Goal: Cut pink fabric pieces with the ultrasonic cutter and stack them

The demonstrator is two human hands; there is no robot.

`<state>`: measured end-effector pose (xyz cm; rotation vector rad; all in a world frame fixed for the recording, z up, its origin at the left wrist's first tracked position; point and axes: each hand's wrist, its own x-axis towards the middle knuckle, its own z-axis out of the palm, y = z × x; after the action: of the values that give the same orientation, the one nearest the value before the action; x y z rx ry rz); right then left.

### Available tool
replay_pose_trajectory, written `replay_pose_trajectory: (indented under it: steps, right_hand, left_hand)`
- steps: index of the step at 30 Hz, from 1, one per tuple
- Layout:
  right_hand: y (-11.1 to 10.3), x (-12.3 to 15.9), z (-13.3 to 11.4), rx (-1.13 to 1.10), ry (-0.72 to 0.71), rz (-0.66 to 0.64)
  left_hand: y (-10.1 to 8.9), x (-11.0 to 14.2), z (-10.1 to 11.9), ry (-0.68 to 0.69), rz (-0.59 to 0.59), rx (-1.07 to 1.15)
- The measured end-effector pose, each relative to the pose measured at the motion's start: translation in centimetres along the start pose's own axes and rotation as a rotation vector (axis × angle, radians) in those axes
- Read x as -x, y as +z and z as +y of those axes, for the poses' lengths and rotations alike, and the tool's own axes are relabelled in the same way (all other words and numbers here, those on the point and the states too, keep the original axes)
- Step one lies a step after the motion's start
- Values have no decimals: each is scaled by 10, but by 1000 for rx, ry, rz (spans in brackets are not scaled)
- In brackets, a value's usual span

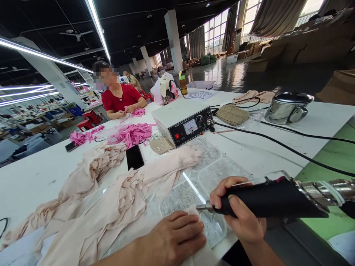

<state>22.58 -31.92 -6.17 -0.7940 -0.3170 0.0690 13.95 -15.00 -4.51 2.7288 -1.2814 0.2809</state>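
In the head view, the left hand (176,236) came in from the bottom edge and lay palm down, open, its fingers close together and pointing right across a beige cloth piece (192,211) on a clear mat (177,197). The right hand (240,210) was closed around the black-handled tool (263,197), thumb on the near side, with the metal tip pointing left at the cloth's edge, just beside the left fingertips. Whether the tip touched the cloth could not be told. The left palm and thumb were hidden, the tool's rear end was cut off at the right edge, and the face of the person in red (122,96) was blurred. The table (244,147) bore one control box (183,120) with a meter, one lidded steel pot (287,109), one yellow-green bottle (183,84), one black phone (134,157) and two main beige cloth piles (122,199).
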Motion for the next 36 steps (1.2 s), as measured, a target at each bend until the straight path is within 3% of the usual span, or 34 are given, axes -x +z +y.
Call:
replay_pose_trajectory:
  steps: [3, 8, 13, 18, 22, 27, 32, 36]
  right_hand:
    - [-4, -1, 2, 1, -4, -3]
    - [-11, -5, 3, 13, -28, -62]
    - [-11, -7, 3, 20, -37, -57]
    - [-6, -5, 1, 17, -5, -8]
    - [-3, -3, -1, 9, 23, 28]
    - [-1, -2, -2, 10, 33, 41]
    - [-2, -3, -2, 10, 31, 42]
    - [-8, -1, -6, 3, -2, -19]
  left_hand:
    - [7, 2, 2, -1, 21, -48]
    - [26, 9, 5, 4, 215, -35]
    - [31, 13, 7, 32, 132, -53]
    - [36, 16, 7, 34, 222, -112]
    - [43, 18, 6, 47, 186, -171]
    - [50, 18, 7, 18, 286, -162]
    - [51, 17, 8, 12, 222, -159]
    - [38, 14, 10, -3, 171, -131]
